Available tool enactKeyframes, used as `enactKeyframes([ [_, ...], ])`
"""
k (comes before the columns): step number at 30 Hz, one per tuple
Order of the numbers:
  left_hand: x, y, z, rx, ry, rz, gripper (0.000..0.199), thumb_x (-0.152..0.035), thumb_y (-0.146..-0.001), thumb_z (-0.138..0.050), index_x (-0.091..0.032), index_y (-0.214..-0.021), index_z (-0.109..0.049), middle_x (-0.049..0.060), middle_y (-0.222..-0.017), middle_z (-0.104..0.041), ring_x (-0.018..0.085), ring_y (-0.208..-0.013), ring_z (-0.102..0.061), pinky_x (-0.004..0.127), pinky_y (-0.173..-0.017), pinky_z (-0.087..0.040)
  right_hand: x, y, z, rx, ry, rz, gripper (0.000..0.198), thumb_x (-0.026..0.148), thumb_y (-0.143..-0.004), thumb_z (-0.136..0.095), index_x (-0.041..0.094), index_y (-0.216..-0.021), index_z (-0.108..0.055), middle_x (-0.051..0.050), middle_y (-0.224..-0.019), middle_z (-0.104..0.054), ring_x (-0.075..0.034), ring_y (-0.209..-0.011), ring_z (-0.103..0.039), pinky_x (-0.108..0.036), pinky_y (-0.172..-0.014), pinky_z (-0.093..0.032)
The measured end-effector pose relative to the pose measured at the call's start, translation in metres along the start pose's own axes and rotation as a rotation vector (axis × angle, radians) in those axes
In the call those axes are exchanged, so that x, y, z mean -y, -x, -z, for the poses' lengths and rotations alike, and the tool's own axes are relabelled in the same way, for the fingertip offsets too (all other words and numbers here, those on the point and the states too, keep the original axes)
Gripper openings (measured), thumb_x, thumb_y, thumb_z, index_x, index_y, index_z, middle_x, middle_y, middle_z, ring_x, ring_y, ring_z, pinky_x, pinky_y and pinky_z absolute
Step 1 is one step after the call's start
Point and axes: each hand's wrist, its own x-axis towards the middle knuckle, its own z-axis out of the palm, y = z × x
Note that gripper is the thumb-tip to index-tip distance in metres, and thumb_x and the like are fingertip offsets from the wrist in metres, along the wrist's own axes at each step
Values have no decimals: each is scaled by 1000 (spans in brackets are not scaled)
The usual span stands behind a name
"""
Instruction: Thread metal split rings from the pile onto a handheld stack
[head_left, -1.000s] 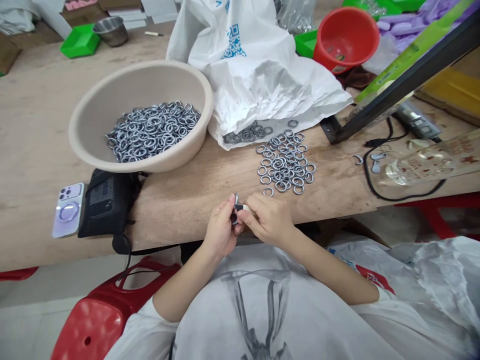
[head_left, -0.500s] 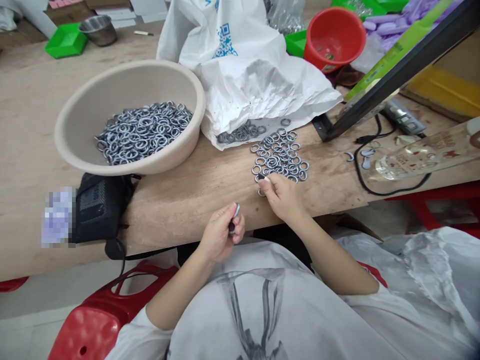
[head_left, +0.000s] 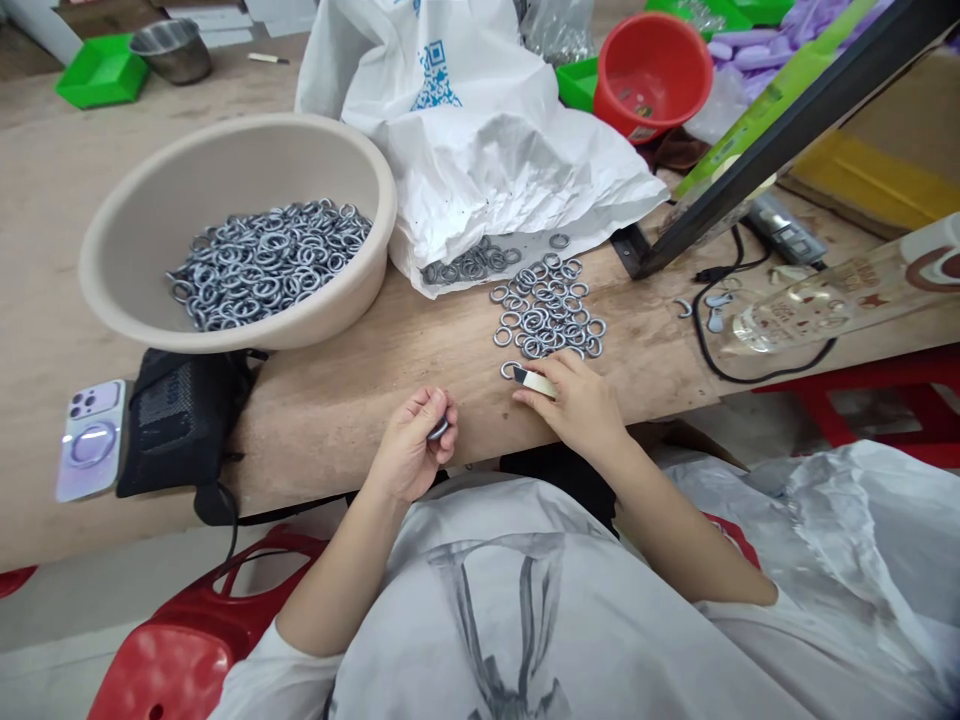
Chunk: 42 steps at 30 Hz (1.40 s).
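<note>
My left hand (head_left: 415,440) is closed in front of the table edge, a dark grey metal ring (head_left: 439,429) pinched between thumb and fingers. In my right hand (head_left: 581,402) is a short cream-white stick with a black tip (head_left: 537,383), gripped between thumb and fingers and pointing left. That tip lies beside or on a single ring (head_left: 509,370) at the near side of a loose pile of metal rings (head_left: 541,315). Whether it touches the ring I cannot tell. My right fingers partly cover the nearest rings of the pile.
A beige basin (head_left: 112,235) with many rings stands left. Behind the pile lies a white sack (head_left: 517,150), rings at its mouth. A black metal post (head_left: 720,190), a clear bottle (head_left: 817,300) and a cable are right; a phone (head_left: 91,440) and black pouch (head_left: 176,420) left.
My left hand has moved slightly left and up, and its ring sits lower in the fingers. My right hand has turned so the white stick now shows. The view has shifted a little.
</note>
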Motion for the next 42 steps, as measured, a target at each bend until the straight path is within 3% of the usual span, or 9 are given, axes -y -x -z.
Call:
enactKeyframes([
  [5,5,-6,-5,41,-54,22,46,-52,-72,-79,-16,-73,-50,-5,-64,-50,3,-42,-40,12,-34,-27,4,-12,-12,87,159,8,34,49,-94,-57,22,-109,-71,-8,-105,-67,-22,-84,-62,-29,-61,-34],
  [17,14,-10,3,-37,-312,-193,43,-55,-75,-74,-13,-83,-67,-4,-60,-50,3,-41,-37,16,-36,-27,18,-30,-9,181,308,-87,29,41,-98,-51,20,-108,-66,-11,-112,-65,-23,-82,-63,-30,-58,-27],
  [23,14,-10,5,-12,-287,-160,40,-50,-73,-78,-13,-84,-68,-5,-59,-49,3,-44,-39,15,-38,-31,14,-35,-6,57,236,-76,27,41,-94,-57,23,-113,-64,-6,-116,-63,-22,-81,-63,-30,-57,-27],
  [27,10,-10,5,13,-213,-89,41,-46,-70,-81,-14,-93,-69,-1,-71,-60,5,-50,-49,15,-39,-36,12,-44,-6,64,289,-94,28,41,-94,-56,22,-113,-65,-8,-116,-64,-22,-78,-62,-30,-56,-26],
  [30,9,-11,5,2,-202,-108,42,-50,-70,-80,-15,-89,-67,-3,-64,-55,6,-48,-47,15,-37,-36,9,-54,-4,66,282,-88,22,32,-96,-52,20,-106,-68,-10,-109,-65,-22,-77,-62,-31,-57,-28],
  [33,9,-16,5,-31,-258,-158,44,-56,-73,-76,-15,-81,-64,-5,-60,-51,5,-45,-43,15,-36,-33,7,-60,-3,-18,11,-110,16,28,-93,-56,18,-91,-68,-9,-98,-66,-22,-80,-61,-31,-61,-34],
  [36,10,-20,3,-41,-339,-211,46,-59,-75,-73,-15,-80,-63,-4,-60,-50,5,-45,-42,15,-37,-33,15,-56,-5,-53,-640,-163,16,35,-87,-65,18,-88,-65,-3,-82,-63,-18,-73,-60,-27,-59,-40],
  [39,12,-21,-4,69,-326,-168,51,-66,-76,-68,-15,-82,-62,-4,-61,-50,5,-45,-41,16,-37,-32,35,-44,-12,53,-1215,-228,32,44,-76,-76,20,-92,-62,3,-74,-58,-10,-57,-54,-22,-48,-39],
  [42,15,-19,-13,192,-255,-42,57,-73,-77,-61,-16,-81,-59,-4,-61,-48,6,-43,-40,17,-35,-30,58,-32,-19,92,-1411,-270,37,47,-72,-80,22,-90,-59,7,-64,-54,-6,-45,-46,-20,-41,-37],
])
